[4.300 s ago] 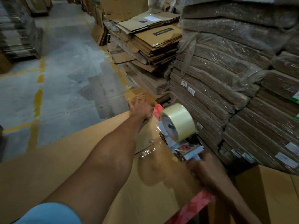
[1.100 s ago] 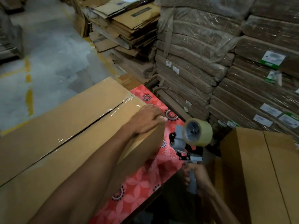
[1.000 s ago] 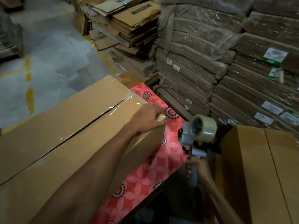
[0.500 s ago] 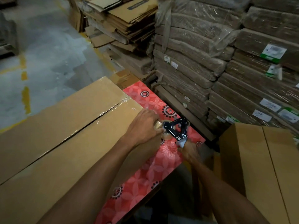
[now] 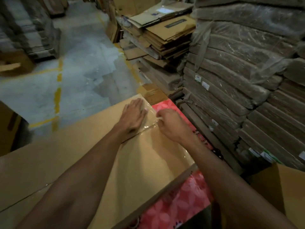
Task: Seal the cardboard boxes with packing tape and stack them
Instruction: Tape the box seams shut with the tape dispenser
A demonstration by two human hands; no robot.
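A long brown cardboard box (image 5: pixel 66 154) lies on a table covered by a red flowered cloth (image 5: pixel 178 204). Shiny clear packing tape (image 5: pixel 148 128) runs along its top seam to the far end. My left hand (image 5: pixel 134 115) lies flat on the box top just left of the seam, fingers straight. Right of the seam, my right hand (image 5: pixel 171 124) has curled fingers and pinches the loose end of the tape at the box's far edge. The tape dispenser is out of sight.
Another brown box (image 5: pixel 288 187) stands at the lower right. Wrapped bundles of flat cardboard (image 5: pixel 239 80) rise close on the right, with loose flattened cartons (image 5: pixel 165 35) behind. The concrete floor (image 5: pixel 79 66) with yellow lines lies to the left.
My right hand let go of the tape dispenser and came up to the tape end on the box. My left hand shifted from the box's corner to lie flat on top.
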